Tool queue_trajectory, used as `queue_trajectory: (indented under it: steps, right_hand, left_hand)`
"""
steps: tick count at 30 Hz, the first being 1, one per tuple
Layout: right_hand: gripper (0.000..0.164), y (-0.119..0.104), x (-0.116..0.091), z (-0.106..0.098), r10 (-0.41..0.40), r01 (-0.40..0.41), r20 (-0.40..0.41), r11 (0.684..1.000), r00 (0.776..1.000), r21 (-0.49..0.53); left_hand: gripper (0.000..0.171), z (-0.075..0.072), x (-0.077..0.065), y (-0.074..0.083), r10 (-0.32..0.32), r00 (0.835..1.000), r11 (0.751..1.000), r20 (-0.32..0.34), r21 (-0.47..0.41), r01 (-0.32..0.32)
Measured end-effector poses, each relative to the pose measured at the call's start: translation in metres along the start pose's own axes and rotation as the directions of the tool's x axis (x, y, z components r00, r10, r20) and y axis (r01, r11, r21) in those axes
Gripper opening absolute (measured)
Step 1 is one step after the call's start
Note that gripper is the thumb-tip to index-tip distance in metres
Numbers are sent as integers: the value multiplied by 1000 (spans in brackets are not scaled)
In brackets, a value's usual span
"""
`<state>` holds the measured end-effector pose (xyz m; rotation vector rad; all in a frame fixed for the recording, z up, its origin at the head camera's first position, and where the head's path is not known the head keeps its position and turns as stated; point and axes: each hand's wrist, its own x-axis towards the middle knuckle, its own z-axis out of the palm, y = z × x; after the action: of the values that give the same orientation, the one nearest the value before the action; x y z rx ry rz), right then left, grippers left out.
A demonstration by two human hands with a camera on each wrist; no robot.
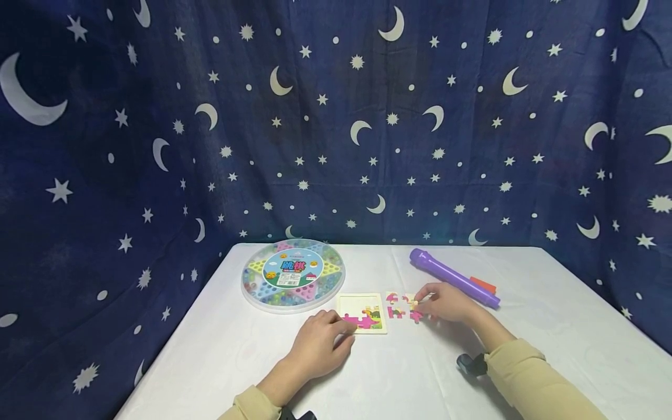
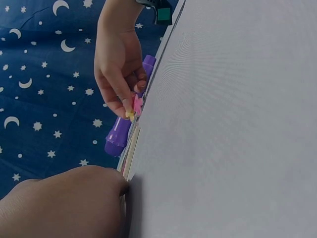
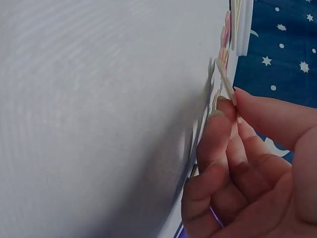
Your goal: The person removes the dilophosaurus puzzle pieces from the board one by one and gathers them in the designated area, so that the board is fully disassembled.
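Observation:
A small puzzle tray with a pale frame lies on the table, its lower part filled with pink, green and yellow pieces. My left hand holds the tray at its lower left corner, fingers bent over the edge and covering that corner. Right of the tray lie several loose puzzle pieces. Over them, my right hand pinches a puzzle piece between thumb and fingers; it shows pink and yellow in the left wrist view. From the right wrist, the same piece appears edge-on, tilted above the white tabletop.
A round, clear-lidded Chinese checkers set stands behind and left of the tray. At the back right lies a purple stick-shaped toy, with an orange-red object beside it. A starry blue curtain hangs behind the white table.

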<state>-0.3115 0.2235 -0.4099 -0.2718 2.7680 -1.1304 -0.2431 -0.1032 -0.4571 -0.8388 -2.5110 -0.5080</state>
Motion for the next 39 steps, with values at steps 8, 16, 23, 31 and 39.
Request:
queue_trajectory:
  steps: [8,16,23,31,39]
  right_hand:
    - [24,4,-2,-1,12,-17,-37,993,999,-121]
    - [19,5,-1,-3,13,-19,-43,987,999,-160]
    - [20,4,-2,-2,-3,-7,-55,985,998,-173]
    - [20,-5,1,2,-18,6,-64,983,998,-186]
    - [15,-16,7,14,7,-13,-44,991,999,-134]
  left_hand:
    - [18,0,0,1,10,1000,1000,-13,-2,-10]
    - [20,0,1,0,-8,1000,1000,13,-2,8]
    - [20,0,1,0,-17,999,1000,32,-5,18]
    - [19,0,0,0,-8,1000,1000,8,-12,8]
    - [18,-1,0,1,5,1000,1000,-16,-13,-6]
